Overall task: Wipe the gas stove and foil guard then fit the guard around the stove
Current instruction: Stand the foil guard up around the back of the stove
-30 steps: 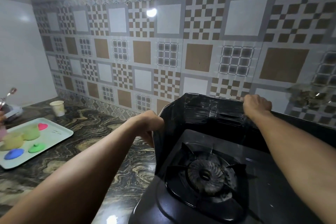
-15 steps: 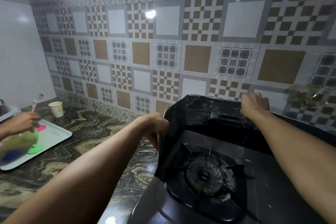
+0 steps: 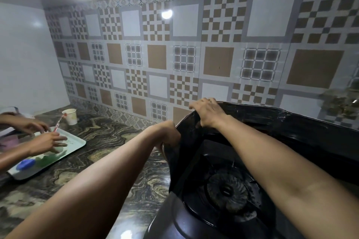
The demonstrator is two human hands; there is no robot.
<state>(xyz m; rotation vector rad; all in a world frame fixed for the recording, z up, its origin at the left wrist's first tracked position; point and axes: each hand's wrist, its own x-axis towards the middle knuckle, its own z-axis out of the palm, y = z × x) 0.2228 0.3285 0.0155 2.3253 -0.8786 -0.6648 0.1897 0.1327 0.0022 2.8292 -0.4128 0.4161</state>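
The foil guard point(image 3: 291, 134), black and glossy, stands upright around the far and left sides of the gas stove point(image 3: 194, 217), between the stove and the patterned tile wall point(image 3: 213, 54). My right hand point(image 3: 208, 113) is clamped over the guard's top edge at its far-left corner, fingers curled over the rim. My left hand point(image 3: 168, 135) is at the guard's left panel, just below and nearer than the right hand; its fingers wrap the panel's edge in a closed grip. The burner point(image 3: 226, 192) sits inside the guard, partly covered by my right forearm. The stove rests on a marbled countertop point(image 3: 108, 151). At far left on the countertop lies a pale tray point(image 3: 77, 144) with another person's hands point(image 3: 44, 141) over it, and a paper cup point(image 3: 70, 116) stands behind it.
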